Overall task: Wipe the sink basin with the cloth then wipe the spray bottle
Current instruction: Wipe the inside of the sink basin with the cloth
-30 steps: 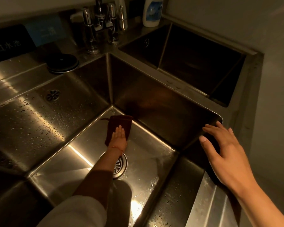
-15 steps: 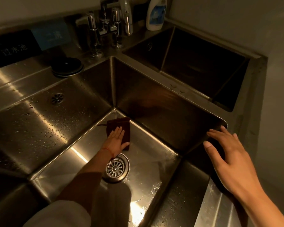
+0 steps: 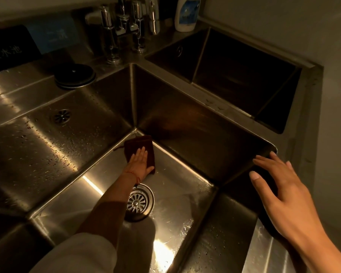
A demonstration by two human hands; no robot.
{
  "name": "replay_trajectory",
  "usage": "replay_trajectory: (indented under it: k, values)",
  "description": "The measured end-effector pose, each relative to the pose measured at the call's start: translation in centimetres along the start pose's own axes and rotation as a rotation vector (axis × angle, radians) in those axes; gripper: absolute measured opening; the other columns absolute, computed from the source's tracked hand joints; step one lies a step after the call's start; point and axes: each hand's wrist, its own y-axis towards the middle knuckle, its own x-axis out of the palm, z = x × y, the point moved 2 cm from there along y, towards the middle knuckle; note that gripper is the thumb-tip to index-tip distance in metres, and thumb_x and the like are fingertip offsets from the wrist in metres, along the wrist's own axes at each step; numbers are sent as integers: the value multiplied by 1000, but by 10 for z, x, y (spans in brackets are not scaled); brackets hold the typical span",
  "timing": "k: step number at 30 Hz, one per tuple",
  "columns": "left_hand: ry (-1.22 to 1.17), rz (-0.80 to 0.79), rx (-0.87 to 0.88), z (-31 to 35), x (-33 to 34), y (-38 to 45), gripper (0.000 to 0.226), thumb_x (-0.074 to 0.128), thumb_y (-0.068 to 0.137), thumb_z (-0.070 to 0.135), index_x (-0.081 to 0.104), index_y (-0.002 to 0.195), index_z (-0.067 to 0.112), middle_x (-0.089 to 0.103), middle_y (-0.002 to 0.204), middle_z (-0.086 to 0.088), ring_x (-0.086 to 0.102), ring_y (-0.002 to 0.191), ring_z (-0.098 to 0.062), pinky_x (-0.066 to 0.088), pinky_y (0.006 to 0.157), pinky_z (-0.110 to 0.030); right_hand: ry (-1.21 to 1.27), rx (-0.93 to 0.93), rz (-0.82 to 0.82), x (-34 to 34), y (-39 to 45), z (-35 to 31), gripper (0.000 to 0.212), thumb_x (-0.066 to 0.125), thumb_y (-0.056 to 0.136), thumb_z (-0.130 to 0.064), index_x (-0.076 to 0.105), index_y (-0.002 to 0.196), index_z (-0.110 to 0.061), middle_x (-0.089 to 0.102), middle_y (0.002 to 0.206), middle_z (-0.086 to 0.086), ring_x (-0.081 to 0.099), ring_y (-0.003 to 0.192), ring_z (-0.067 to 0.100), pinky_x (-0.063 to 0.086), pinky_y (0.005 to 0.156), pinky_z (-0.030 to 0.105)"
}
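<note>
My left hand (image 3: 139, 162) lies flat on a dark brown cloth (image 3: 146, 143) and presses it on the floor of the steel sink basin (image 3: 185, 190), close to the far corner. The round drain strainer (image 3: 140, 201) sits just nearer to me than that hand, partly behind my forearm. With its fingers spread, my right hand (image 3: 280, 186) is at the basin's right rim and holds nothing. A white bottle with a blue label (image 3: 186, 14) stands on the back ledge; its top is cut off by the frame.
Chrome taps (image 3: 122, 26) rise behind the basin. A black round lid (image 3: 74, 74) lies on the left ledge. The wet left wall carries an overflow grille (image 3: 61, 116). A second, dark basin (image 3: 234, 75) lies to the right rear, against a wall.
My left hand has slid the cloth slightly toward the far corner, and my forearm has shifted left, uncovering the drain. My right hand has barely moved.
</note>
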Motion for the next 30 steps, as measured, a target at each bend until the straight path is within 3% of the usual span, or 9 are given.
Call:
replay_trajectory:
  k: [14,18,30]
  values:
    - [-64,-19,-78,-3,-13,20,76,37,101,43,-3,153,3,-13,161,-12,-8,149,-25,3,121,-38,-32,-21,-30,2,0,0,57,30,81,-56,50,126,-26,47,137,-8,19,136,1,8,113,28]
    - [-58,-21,-106,-3,-16,27,76,35,101,43,-4,152,3,-13,160,-13,-8,149,-26,3,121,-38,-39,-36,-22,2,-1,2,51,30,89,-59,49,126,-29,47,135,-11,18,136,-1,7,112,25]
    - [-51,-6,-146,-6,-23,46,77,36,100,44,-1,153,1,-11,161,-15,-5,149,-28,7,121,-40,-31,-41,-27,4,0,6,56,29,83,-60,48,127,-31,41,130,-21,16,136,-3,6,113,25]
